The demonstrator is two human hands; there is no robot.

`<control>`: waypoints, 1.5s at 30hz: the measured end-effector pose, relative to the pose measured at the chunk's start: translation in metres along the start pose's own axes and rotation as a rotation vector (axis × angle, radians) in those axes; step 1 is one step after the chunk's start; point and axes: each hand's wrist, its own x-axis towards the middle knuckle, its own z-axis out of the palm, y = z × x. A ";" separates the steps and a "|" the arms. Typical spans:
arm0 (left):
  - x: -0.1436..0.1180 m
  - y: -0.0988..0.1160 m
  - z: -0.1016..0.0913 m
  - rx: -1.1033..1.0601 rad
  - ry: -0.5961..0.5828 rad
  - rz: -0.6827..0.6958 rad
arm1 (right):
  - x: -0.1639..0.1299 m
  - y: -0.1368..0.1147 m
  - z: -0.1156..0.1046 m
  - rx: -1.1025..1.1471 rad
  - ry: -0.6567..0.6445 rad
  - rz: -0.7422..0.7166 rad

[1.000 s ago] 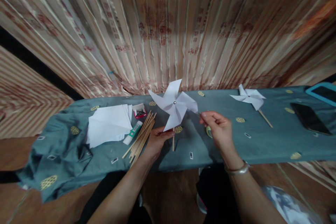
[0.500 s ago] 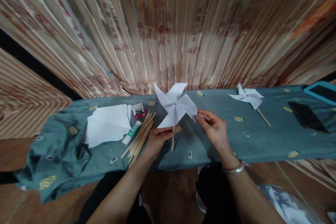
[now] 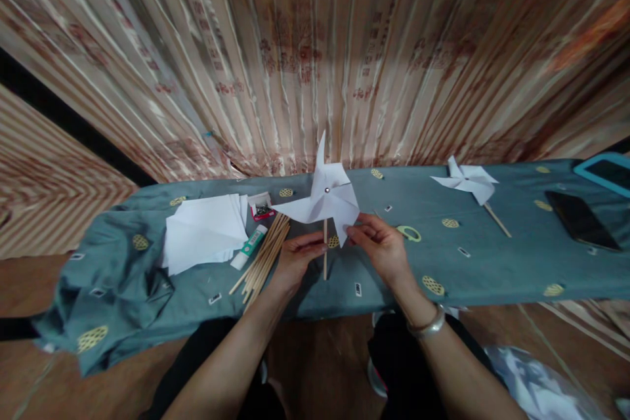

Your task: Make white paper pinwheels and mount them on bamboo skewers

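Upright: pinwheel [image 3: 327, 200] (stick vertical)

paper stack [image 3: 204, 231] left of sticks [image 3: 263, 254]

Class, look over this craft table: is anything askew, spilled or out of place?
Yes. The teal cloth is bunched into folds at its left end rather than lying flat, and the wooden sticks lie loosely fanned.
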 end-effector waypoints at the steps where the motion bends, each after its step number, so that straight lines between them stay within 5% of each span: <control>1: 0.000 0.000 0.000 -0.002 -0.002 -0.004 | -0.001 0.000 0.002 0.004 -0.004 0.011; 18: -0.002 0.002 0.002 0.013 -0.056 0.056 | -0.013 -0.006 0.024 -0.223 -0.185 -0.037; 21: -0.001 0.002 0.000 0.002 -0.018 0.046 | -0.008 -0.011 0.011 -0.248 -0.137 -0.083; 28: -0.005 0.001 -0.007 0.076 -0.044 0.002 | 0.024 -0.008 -0.032 -0.220 0.225 -0.247; 34: -0.009 0.002 -0.010 0.125 -0.081 -0.025 | 0.030 -0.004 -0.033 -0.363 0.157 -0.315; 45: -0.005 0.000 -0.012 0.064 -0.046 0.000 | 0.024 -0.006 -0.027 -0.208 0.120 -0.192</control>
